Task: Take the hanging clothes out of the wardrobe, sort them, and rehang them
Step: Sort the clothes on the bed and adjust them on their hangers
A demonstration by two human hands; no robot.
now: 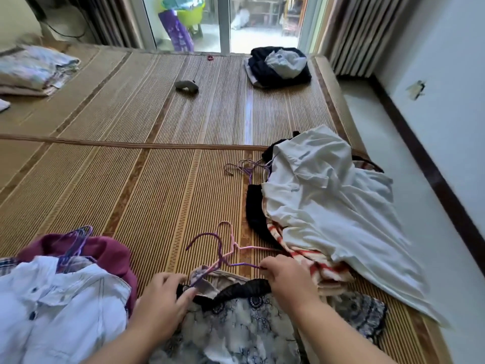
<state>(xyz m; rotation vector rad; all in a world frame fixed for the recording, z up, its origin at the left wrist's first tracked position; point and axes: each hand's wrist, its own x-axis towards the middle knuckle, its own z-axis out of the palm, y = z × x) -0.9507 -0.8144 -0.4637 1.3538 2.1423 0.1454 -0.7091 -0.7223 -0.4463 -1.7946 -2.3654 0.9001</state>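
Bamboo mat point(157, 179) below: right hand point(288, 279) grip clamped on the purple hanger point(246, 265); left hand point(162, 300) at the patterned dress point(236, 324) collar, grip unclear.

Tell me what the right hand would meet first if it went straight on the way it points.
Probably the pink hanger just beyond the right hand, then bare mat; depth is unclear.

home bedroom | woven mat point(157, 179) on bed | curtains point(367, 35) | glass door point(223, 22)
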